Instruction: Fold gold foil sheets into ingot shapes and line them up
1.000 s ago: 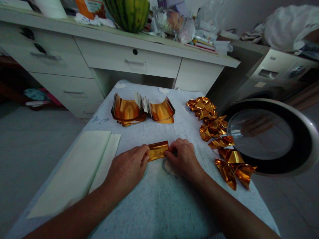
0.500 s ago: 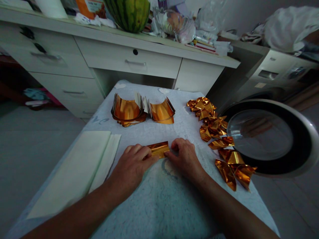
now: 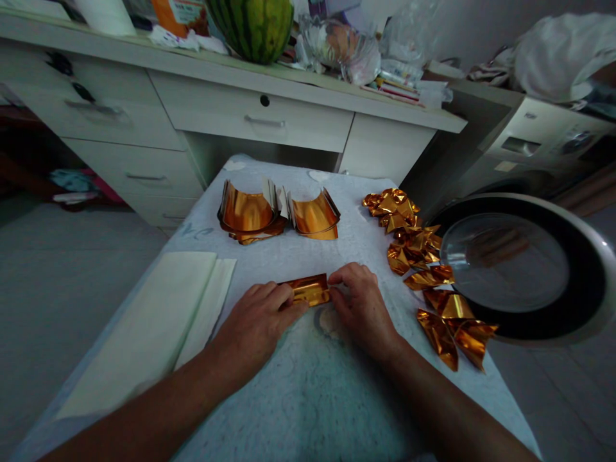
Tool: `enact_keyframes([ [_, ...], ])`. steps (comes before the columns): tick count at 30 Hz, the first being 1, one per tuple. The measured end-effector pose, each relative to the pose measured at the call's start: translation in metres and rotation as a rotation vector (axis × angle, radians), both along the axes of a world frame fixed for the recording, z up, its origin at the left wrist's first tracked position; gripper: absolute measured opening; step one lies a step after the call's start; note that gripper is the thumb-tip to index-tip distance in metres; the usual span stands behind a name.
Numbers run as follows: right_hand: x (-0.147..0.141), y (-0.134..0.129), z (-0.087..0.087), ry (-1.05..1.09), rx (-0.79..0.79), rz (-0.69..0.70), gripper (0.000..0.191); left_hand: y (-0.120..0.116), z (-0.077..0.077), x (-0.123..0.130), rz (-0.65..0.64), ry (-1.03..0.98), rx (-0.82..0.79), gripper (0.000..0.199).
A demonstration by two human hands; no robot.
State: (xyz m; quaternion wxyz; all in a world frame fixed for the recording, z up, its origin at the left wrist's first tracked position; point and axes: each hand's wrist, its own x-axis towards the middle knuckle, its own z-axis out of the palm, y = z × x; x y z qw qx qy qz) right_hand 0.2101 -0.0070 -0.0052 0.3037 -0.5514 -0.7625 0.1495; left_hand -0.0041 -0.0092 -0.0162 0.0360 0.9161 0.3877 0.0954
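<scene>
A strip of shiny gold foil paper lies in front of me on the cloth-covered table, its long edges curled up. My left hand grips its left end, thumb along the near edge and fingers closed over it. At the right end, my right hand has thumb and forefinger close together at the foil's edge. Beyond my hands sit two curved stacks of gold foil sheets, pale backs showing at their ends. Folded gold foil pieces form a row on the right.
Folded pale paper sheets lie on the table's left side. An open washing machine door juts toward the table's right edge. Behind stands a white drawer cabinet carrying a watermelon, plastic bags and other clutter.
My right thumb has drawn back from the foil's near edge to its right end, and the fingers sit slightly higher. The left hand keeps its hold. The whole view has shifted slightly.
</scene>
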Motion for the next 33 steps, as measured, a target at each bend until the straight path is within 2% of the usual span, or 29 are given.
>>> enact_keyframes([
  [3,-0.007,-0.004,-0.002,0.113,0.052,0.223,0.021,0.000,-0.001,0.000,-0.003,-0.004,-0.001,0.028],
  [5,-0.013,-0.004,-0.004,0.131,0.022,0.260,0.022,0.000,-0.002,0.000,-0.001,-0.004,-0.010,0.027],
  [10,-0.020,-0.001,-0.008,0.067,-0.095,0.162,0.019,0.001,-0.002,-0.001,0.039,-0.016,-0.072,0.027],
  [13,-0.021,0.000,-0.006,0.034,-0.131,0.135,0.019,0.000,0.002,-0.002,0.092,-0.105,-0.164,0.030],
  [16,-0.023,0.001,-0.002,0.003,-0.164,0.116,0.017,0.000,0.008,-0.002,0.168,-0.234,-0.238,0.022],
  [19,-0.027,0.001,0.001,-0.042,-0.198,0.090,0.012,0.002,0.012,-0.001,0.228,-0.280,-0.292,0.013],
  [21,-0.029,0.002,0.001,-0.086,-0.211,0.078,0.011,0.004,0.012,0.001,0.236,-0.296,-0.310,0.014],
  [33,-0.038,-0.002,-0.001,-0.243,-0.204,0.038,0.020,0.009,0.006,0.001,0.320,-0.215,-0.334,0.009],
])
